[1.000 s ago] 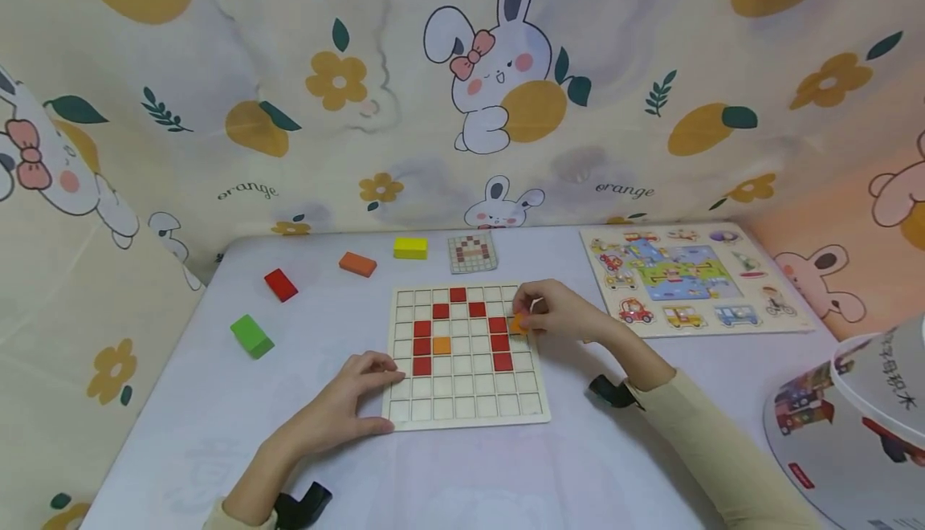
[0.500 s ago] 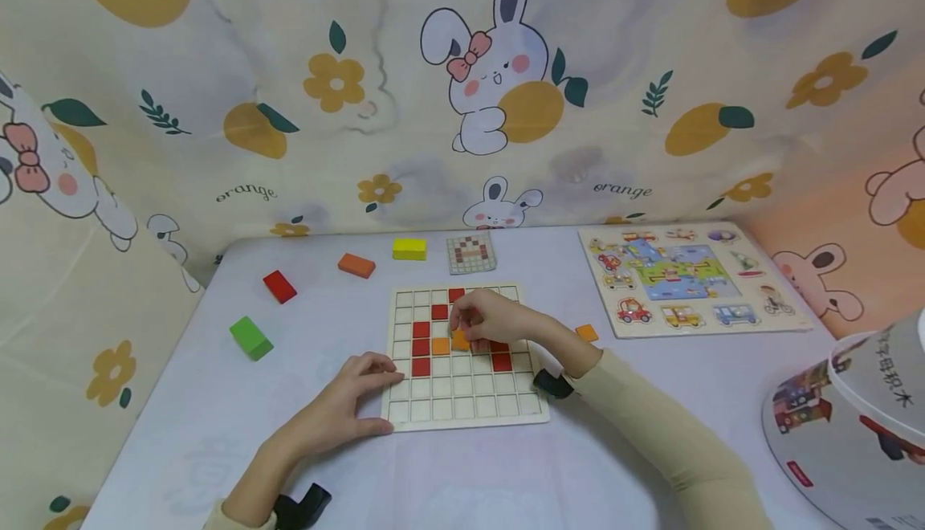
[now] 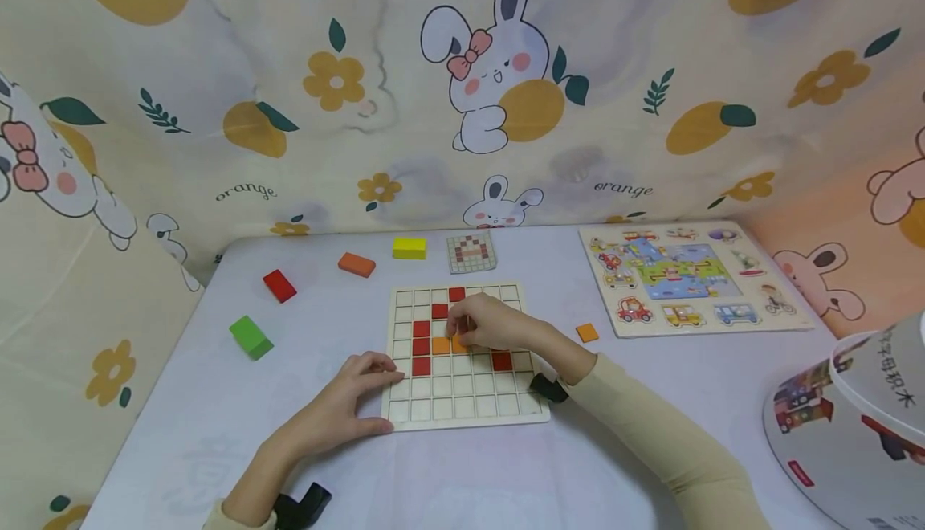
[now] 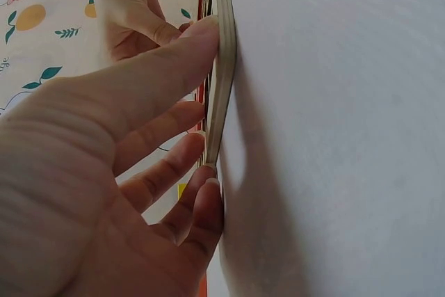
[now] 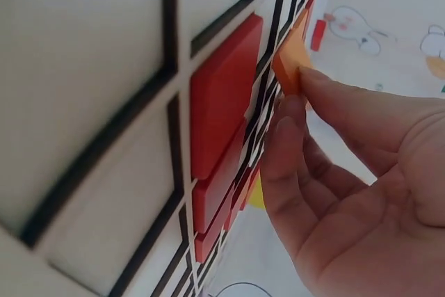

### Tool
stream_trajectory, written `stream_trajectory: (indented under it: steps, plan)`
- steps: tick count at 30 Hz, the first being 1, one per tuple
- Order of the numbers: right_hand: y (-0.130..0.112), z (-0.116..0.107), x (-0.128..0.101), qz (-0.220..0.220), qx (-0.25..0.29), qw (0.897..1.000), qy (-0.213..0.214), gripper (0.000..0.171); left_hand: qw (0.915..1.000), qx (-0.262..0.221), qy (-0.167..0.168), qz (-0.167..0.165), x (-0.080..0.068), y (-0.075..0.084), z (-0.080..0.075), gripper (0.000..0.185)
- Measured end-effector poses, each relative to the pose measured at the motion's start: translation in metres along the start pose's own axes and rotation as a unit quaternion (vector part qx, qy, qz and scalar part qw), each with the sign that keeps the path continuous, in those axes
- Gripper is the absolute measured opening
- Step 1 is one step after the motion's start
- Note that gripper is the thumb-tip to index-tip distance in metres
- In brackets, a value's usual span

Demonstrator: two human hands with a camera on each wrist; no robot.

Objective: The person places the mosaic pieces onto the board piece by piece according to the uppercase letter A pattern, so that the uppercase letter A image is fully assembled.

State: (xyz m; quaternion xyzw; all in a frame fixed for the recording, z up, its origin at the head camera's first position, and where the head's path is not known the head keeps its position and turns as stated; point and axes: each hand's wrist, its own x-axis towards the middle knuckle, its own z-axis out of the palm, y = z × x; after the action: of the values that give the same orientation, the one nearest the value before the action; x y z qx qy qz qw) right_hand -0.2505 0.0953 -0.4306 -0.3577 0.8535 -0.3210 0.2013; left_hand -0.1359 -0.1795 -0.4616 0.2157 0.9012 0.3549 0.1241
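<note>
A cream grid board lies on the table, with several red tiles and an orange tile in its squares. My right hand is over the board's middle. Between thumb and fingertips it pinches a second orange tile, tilted at the square to the right of the first one. Some red tiles are hidden under this hand in the head view. My left hand rests against the board's left side, thumb by the near corner. Its fingertips touch the board's edge in the left wrist view.
A loose orange tile lies right of the board. Behind it stand a pattern card and yellow, orange, red and green blocks. A picture puzzle and a white bucket are at right.
My right hand has carried the orange tile leftward from the board's right edge to its middle, and has lowered it slightly in the last half second. My left hand has stayed in place.
</note>
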Motion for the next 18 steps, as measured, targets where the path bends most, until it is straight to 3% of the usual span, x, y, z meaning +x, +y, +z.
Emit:
stream_trajectory:
  steps: [6, 11, 15, 18]
  plan:
    - [-0.002, 0.002, 0.000, 0.014, -0.060, 0.998, 0.023, 0.012, 1.0000, -0.001, 0.003, 0.001, 0.000, 0.000, 0.000, 0.062]
    - [-0.004, -0.004, -0.007, -0.009, -0.085, 0.996, 0.037, 0.005, 0.9999, 0.002, 0.008, 0.011, 0.000, -0.001, 0.000, 0.061]
    - [0.000, -0.017, -0.018, -0.018, -0.058, 0.997, 0.055, 0.006, 0.9999, 0.003, 0.007, 0.014, 0.000, -0.002, 0.001, 0.061]
    - [0.009, -0.029, -0.034, 0.002, -0.029, 0.996, 0.078, 0.006, 0.9999, 0.003, 0.007, 0.015, 0.000, -0.001, 0.001, 0.061]
